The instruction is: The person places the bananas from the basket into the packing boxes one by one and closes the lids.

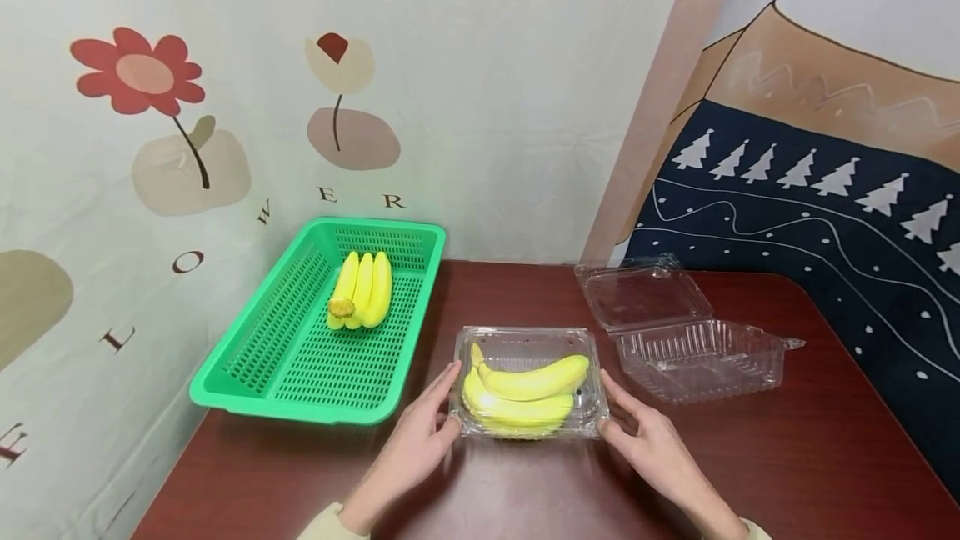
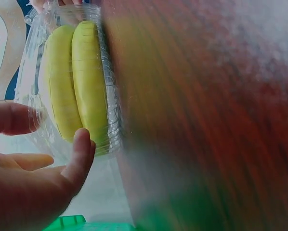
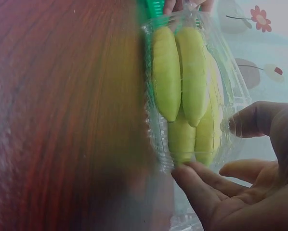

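A closed clear plastic clamshell box (image 1: 525,340) with yellow bananas (image 1: 536,379) inside is in the middle of the head view, above the front part of the table. At its left end my left hand (image 1: 425,432) holds it, thumb and fingertips on different edges. My right hand (image 1: 645,440) grips the opposite end in the same way. Both wrist views show the bananas through the clear wall, with the left hand (image 2: 43,178) and right hand (image 3: 240,178) at the box's near end. Whether the box touches the table cannot be told.
A green perforated basket (image 1: 247,336) stands at the left, holding a bunch of bananas (image 1: 363,290). Behind and right of my right hand sits a second clear clamshell box (image 1: 705,361), its lid raised. A printed cloth (image 1: 495,107) hangs along the back of the red-brown table (image 1: 810,457).
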{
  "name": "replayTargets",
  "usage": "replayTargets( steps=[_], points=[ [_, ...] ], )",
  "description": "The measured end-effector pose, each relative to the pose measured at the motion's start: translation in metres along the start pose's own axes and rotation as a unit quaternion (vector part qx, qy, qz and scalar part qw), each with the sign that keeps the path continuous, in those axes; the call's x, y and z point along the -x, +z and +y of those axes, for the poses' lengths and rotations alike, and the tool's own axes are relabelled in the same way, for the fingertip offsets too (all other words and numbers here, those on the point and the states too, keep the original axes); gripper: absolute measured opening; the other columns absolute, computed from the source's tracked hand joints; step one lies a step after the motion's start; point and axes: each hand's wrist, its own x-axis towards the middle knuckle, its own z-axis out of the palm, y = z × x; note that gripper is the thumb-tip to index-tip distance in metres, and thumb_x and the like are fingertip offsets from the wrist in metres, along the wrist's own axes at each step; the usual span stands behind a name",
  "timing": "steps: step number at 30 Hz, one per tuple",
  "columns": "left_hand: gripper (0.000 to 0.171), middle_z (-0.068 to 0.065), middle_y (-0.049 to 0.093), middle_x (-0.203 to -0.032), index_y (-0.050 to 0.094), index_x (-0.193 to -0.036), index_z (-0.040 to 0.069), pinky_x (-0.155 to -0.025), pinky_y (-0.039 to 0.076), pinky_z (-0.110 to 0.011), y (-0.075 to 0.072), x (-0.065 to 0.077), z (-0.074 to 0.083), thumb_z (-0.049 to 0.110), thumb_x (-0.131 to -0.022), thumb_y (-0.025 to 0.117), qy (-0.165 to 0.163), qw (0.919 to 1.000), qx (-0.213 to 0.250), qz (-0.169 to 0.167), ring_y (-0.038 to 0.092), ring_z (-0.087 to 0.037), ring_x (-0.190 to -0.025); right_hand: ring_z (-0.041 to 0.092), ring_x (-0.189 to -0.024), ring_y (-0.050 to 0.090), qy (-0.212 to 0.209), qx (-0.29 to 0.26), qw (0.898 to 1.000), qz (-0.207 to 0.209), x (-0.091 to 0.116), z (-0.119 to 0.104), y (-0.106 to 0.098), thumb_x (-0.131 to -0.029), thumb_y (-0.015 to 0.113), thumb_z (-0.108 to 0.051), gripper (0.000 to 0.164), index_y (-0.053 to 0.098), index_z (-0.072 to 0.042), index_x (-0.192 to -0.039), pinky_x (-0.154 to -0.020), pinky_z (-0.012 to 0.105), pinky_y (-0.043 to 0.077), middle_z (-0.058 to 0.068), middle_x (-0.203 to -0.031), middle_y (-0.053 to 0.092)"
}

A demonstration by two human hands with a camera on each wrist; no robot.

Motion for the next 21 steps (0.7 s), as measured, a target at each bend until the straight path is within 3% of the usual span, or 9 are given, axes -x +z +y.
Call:
replayTargets(
  steps=[4,7,12,17,21],
  points=[
    [0.076,-0.013,0.062,-0.134,0.038,-0.161,0.013,-0.059,0.055,-0.026,-0.0019,-0.0002,0.0,-0.003,-0.091,0.062,-0.002,0.9993,-0.037,0.008,0.06,-0.009,-0.071,0.007,-0.093,0.072,0.002,0.023,1.0,0.01,-0.0007,-0.0014,-0.0012,-0.09,0.07,-0.007,0.065,0.052,-0.009,-0.152,-0.082,0.025,0.059,0.005,-0.111,0.076],
    [0.076,-0.01,0.065,-0.113,0.039,-0.161,0.014,-0.054,0.053,-0.027,-0.0024,-0.0002,0.0004,-0.002,-0.09,0.063,-0.002,0.999,-0.043,0.01,0.057,-0.007,-0.066,0.002,-0.087,0.068,0.005,0.049,0.999,0.013,-0.0015,-0.001,-0.0024,-0.089,0.072,-0.01,0.065,0.054,-0.012,-0.152,-0.078,0.024,0.057,-0.005,-0.101,0.074],
    [0.078,-0.015,0.064,-0.124,0.039,-0.161,0.013,-0.053,0.053,-0.027,-0.0014,-0.0015,0.0019,-0.004,-0.089,0.062,-0.009,0.9994,-0.032,0.012,0.058,-0.008,-0.066,0.003,-0.074,0.064,0.003,0.028,1.0,-0.005,-0.0024,0.0025,-0.0036,-0.09,0.071,-0.008,0.067,0.051,-0.011,-0.154,-0.069,0.023,0.052,-0.01,-0.083,0.068],
    [0.082,-0.023,0.052,-0.146,0.033,-0.163,0.011,-0.052,0.054,-0.028,0.0001,-0.0024,0.0036,-0.009,-0.088,0.059,-0.023,0.9997,0.009,0.0,0.063,-0.012,-0.066,0.015,-0.069,0.07,-0.018,-0.064,0.996,-0.052,-0.0018,0.0056,-0.0031,-0.094,0.065,0.0,0.07,0.038,-0.001,-0.158,-0.063,0.029,0.059,-0.003,-0.075,0.071],
    [0.081,-0.025,0.042,-0.157,0.033,-0.162,0.009,-0.052,0.055,-0.028,0.0005,-0.0032,0.0046,-0.011,-0.088,0.058,-0.025,0.9995,0.021,-0.001,0.065,-0.01,-0.067,0.017,-0.068,0.071,-0.024,-0.1,0.992,-0.069,-0.0018,0.0066,-0.0026,-0.096,0.064,0.001,0.07,0.033,0.004,-0.159,-0.064,0.031,0.061,0.005,-0.077,0.072]
  ],
)
